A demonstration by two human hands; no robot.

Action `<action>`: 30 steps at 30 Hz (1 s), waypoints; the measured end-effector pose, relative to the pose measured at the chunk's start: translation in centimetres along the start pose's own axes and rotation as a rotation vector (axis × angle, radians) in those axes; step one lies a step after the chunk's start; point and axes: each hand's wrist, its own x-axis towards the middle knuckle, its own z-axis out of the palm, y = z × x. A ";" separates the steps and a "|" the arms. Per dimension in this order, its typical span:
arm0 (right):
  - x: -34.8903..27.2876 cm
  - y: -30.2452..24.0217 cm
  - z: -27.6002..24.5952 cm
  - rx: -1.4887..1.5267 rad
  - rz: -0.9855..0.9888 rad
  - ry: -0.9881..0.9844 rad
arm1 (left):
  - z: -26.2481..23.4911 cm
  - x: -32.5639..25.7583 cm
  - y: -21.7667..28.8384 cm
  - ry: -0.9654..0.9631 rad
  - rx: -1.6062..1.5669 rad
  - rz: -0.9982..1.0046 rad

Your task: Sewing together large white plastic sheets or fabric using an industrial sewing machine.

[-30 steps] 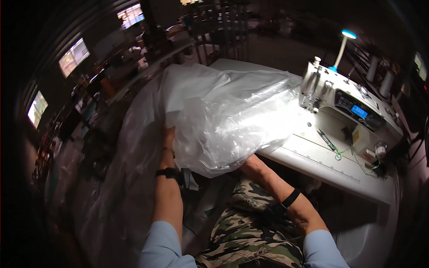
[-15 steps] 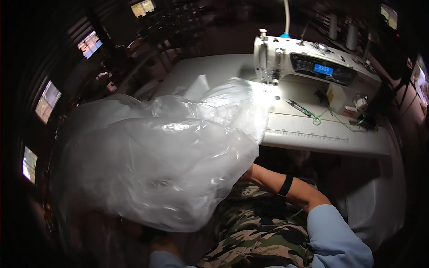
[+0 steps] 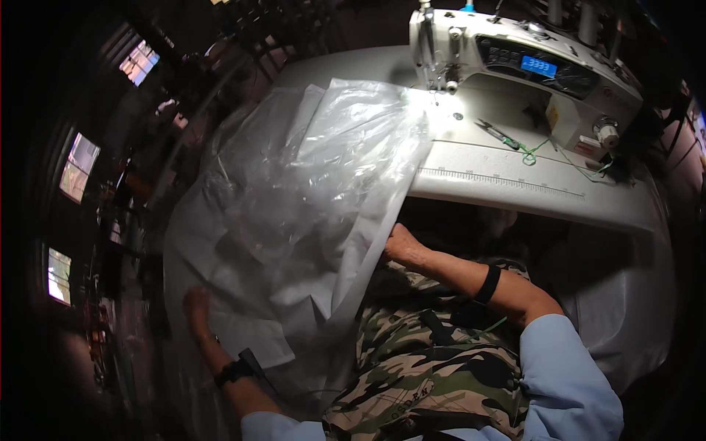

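Note:
A large translucent plastic sheet [image 3: 294,213] spreads from the sewing machine's bed down over the table's front edge and my lap, with folds and whitish layers. My right hand [image 3: 401,242] is closed at the sheet's right edge, below the table; its fingertips are partly hidden behind the plastic. Over the sheet's lower left part is my left hand [image 3: 196,305], blurred, so its fingers do not show clearly. The white sewing machine [image 3: 515,55] stands at the back right, its lamp lighting the needle area beside the sheet's upper corner.
Small thread snips [image 3: 500,134] lie on the machine bed with green thread [image 3: 531,156] tangled next to them. A ruler scale [image 3: 500,181] runs along the front of the white sewing table [image 3: 618,195]. Thread cones [image 3: 588,23] stand behind the machine.
The billowing plastic has settled flatter and drawn toward the right. My left hand has come out from under it, further up and left. The view has tilted lower.

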 end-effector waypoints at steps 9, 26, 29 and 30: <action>-3.1 -1.2 1.8 0.639 -0.238 0.074 | -20.6 -2.6 26.3 0.299 -0.966 0.702; -8.5 -2.2 -5.5 0.764 -0.199 -0.302 | -14.3 7.9 41.4 0.436 -0.819 0.809; -7.6 1.4 -6.4 0.441 0.276 0.038 | -13.8 8.1 41.2 0.407 -0.803 0.851; -7.2 2.2 -6.8 0.282 0.331 0.167 | -13.6 8.0 41.2 0.470 -0.812 0.891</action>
